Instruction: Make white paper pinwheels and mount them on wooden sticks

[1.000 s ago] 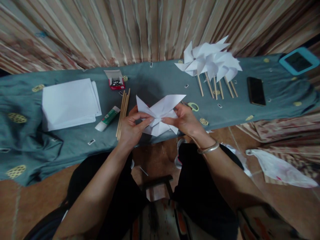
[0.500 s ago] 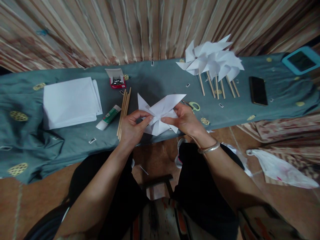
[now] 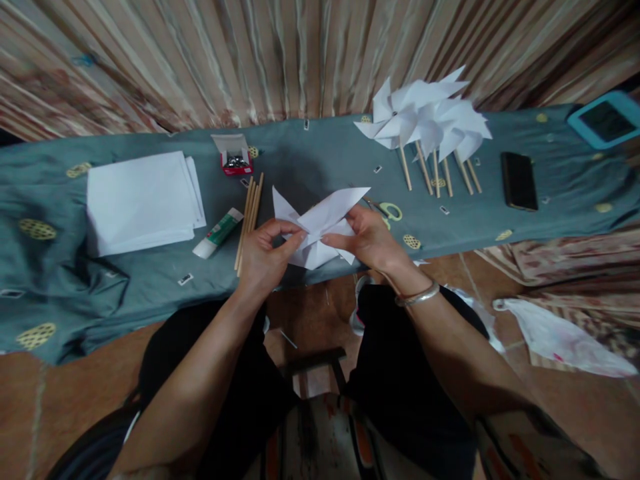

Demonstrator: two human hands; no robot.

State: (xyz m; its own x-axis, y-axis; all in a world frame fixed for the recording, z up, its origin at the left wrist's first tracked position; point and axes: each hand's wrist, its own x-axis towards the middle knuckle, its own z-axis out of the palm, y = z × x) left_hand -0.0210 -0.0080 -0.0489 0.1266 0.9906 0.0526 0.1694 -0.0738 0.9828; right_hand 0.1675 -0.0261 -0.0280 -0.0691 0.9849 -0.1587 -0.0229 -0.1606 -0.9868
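A folded white paper pinwheel (image 3: 327,212) is held between both hands over the near edge of the table. My left hand (image 3: 267,250) pinches its left side between thumb and forefinger. On the other side, my right hand (image 3: 373,240) grips the paper, its thumb pressed near the centre and its fingers partly hidden behind. Scissors with pale green handles (image 3: 393,211) lie just beyond my right hand. Several wooden sticks (image 3: 251,207) rest beside my left hand, with a green and white glue stick (image 3: 219,233) to their left.
A stack of white paper (image 3: 140,203) lies at the left. Behind the sticks stands an open red box of small metal pieces (image 3: 236,162). Several finished pinwheels on sticks (image 3: 430,117) lie at the back right, near a black phone (image 3: 519,181) and a blue-framed device (image 3: 605,121).
Both hands keep their hold on the pinwheel, almost still. The view has shifted very slightly.
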